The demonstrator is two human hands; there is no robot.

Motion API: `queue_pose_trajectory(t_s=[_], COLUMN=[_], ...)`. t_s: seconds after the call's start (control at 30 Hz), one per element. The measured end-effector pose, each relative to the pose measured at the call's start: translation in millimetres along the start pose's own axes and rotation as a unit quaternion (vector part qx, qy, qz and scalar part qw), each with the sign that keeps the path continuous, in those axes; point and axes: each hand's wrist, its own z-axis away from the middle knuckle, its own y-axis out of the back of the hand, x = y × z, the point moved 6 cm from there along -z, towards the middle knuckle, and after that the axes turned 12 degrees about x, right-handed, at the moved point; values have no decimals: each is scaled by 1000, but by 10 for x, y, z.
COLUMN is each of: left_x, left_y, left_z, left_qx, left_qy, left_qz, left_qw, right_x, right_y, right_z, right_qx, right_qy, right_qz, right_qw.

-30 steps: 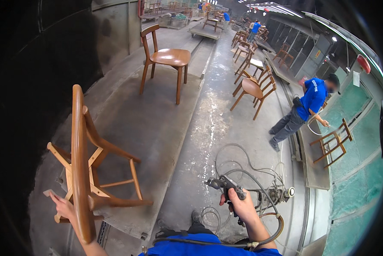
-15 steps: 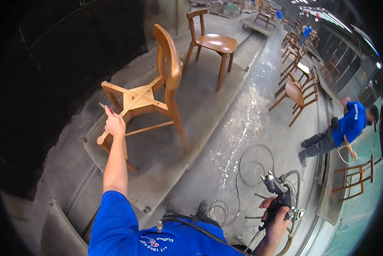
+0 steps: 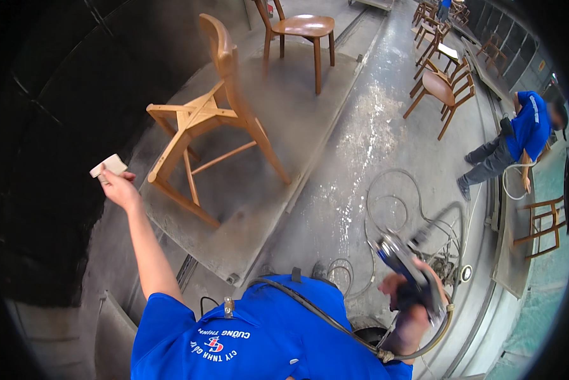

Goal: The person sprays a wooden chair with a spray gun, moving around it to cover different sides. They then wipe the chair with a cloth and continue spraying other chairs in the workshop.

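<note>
The left hand pinches a pale pad, near left; the right hand, blurred, curls its fingers round a spray gun, near right. Between them, farther off, a wooden chair stands on a platform.

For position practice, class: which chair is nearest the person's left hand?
The chair with exposed crossed bars at the near end of the left platform; the solid-seated chair behind and chairs across the aisle are farther.
</note>
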Motion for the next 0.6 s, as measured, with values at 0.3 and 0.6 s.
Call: queue_pose_trajectory(t_s=[0.3,0.6], left_x=[59,-823], left_y=[695,96], left_z=[-347,-738], left_qx=[-46,-173], left_qy=[21,23], left_qz=[-102,-219], left_qw=[994,960], right_x=[1410,1279], right_y=[108,188], right_z=[232,590], right_qx=[-5,46], right_qy=[-277,-266], right_qz=[126,197], right_qw=[952,943])
